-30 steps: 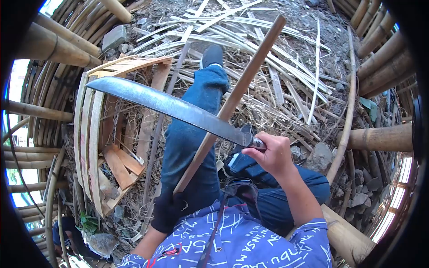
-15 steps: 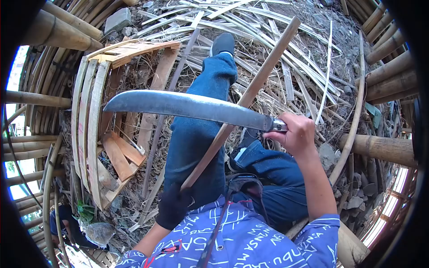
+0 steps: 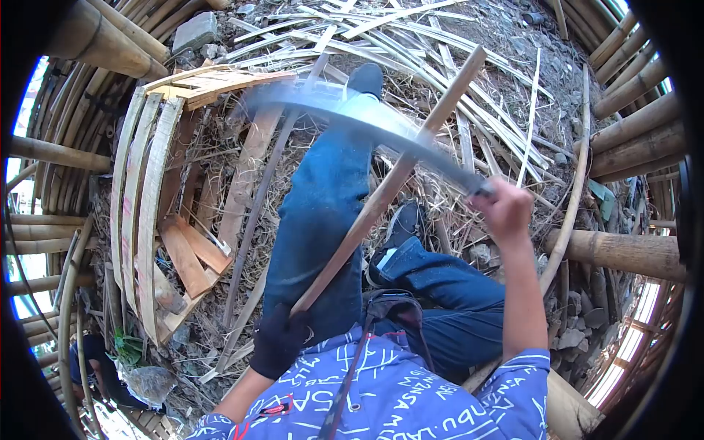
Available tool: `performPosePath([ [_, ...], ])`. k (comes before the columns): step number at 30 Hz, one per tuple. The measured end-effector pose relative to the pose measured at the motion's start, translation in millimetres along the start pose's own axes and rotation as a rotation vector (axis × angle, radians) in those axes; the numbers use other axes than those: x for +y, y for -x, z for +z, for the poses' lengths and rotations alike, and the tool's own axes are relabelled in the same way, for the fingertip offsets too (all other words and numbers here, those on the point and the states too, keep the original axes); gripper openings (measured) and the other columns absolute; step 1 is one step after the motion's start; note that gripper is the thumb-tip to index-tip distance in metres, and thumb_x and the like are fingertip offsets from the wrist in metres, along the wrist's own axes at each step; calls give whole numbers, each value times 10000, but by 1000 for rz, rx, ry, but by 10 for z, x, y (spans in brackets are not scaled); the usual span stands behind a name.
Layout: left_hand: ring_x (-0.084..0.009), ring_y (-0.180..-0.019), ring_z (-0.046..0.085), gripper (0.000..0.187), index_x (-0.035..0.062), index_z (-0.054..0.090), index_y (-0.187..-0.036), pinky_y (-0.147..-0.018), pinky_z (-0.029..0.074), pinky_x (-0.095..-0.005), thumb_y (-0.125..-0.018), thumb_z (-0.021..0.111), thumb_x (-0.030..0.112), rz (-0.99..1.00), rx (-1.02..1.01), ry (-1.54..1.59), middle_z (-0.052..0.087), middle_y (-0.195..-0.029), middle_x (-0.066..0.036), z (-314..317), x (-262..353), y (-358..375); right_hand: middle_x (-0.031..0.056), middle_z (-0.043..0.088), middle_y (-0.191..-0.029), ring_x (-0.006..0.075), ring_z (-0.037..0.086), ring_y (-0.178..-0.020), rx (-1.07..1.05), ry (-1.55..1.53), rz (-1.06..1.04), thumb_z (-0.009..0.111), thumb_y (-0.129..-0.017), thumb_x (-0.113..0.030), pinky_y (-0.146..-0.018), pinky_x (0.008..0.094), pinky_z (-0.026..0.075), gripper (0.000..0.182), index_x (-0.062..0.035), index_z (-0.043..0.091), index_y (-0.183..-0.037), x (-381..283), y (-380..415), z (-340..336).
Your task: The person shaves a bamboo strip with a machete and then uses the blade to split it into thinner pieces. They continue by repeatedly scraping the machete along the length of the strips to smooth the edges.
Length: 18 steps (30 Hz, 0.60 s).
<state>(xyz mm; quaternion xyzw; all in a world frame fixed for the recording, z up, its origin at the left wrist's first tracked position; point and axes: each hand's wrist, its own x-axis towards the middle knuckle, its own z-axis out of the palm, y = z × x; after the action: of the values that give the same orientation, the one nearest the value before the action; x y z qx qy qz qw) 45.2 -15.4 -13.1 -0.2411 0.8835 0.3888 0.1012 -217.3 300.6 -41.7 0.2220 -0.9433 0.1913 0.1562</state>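
Note:
My left hand (image 3: 281,341), in a black glove, is closed round the lower end of a long wooden strip (image 3: 359,229). The strip slants up and away to the right, over my outstretched leg. Bare, my right hand (image 3: 504,208) grips the handle of a machete (image 3: 367,126). Its long curved blade points to the far left and is smeared by motion, most of all at the tip. In this view the blade crosses the upper half of the strip. My fingers hide most of the handle.
A slatted wooden crate (image 3: 150,213) with loose board pieces inside stands at the left. Split bamboo strips (image 3: 440,66) litter the ground ahead. Bamboo poles (image 3: 623,253) wall both sides. At the lower left edge, another person (image 3: 95,367) is partly visible.
The machete has swung away from me, its tip rising up and to the right in view. My right hand has shifted slightly right; my left still grips the strip.

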Motion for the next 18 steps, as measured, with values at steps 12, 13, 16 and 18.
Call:
performPosePath([
  [12, -347, -594, 590, 205, 24, 596, -825, -514, 433, -437, -823, 648, 221, 57, -181, 69, 556, -614, -178, -171, -174, -161, -8, 474, -489, 60, 447, -398, 65, -723, 784, 488, -853, -656, -348, 190, 323, 616, -89, 489, -614, 75, 464, -123],
  [13, -308, -599, 599, 216, 13, 611, -854, -526, 439, -419, -835, 640, 227, 173, -288, 182, 567, -627, -167, -252, -149, -213, -14, 470, -487, 61, 442, -396, 53, -831, 756, 501, -856, -643, -357, 195, 326, 604, -86, 494, -622, -136, 504, -47],
  [16, -72, -587, 517, 219, -11, 608, -896, -524, 404, -292, -899, 561, 203, -134, -370, 179, 569, -649, -16, -388, 61, -261, -36, 488, -502, 66, 454, -404, -11, -1035, 650, 558, -851, -607, -381, 222, 345, 589, -63, 519, -629, -600, 365, -60],
  [18, -79, -590, 458, 208, -5, 606, -891, -550, 399, -281, -898, 553, 196, -139, -383, 127, 521, -621, -13, -402, 189, -288, -24, 505, -501, 87, 473, -405, -33, -996, 559, 589, -842, -585, -393, 241, 362, 574, -54, 533, -632, -721, 239, -81],
])
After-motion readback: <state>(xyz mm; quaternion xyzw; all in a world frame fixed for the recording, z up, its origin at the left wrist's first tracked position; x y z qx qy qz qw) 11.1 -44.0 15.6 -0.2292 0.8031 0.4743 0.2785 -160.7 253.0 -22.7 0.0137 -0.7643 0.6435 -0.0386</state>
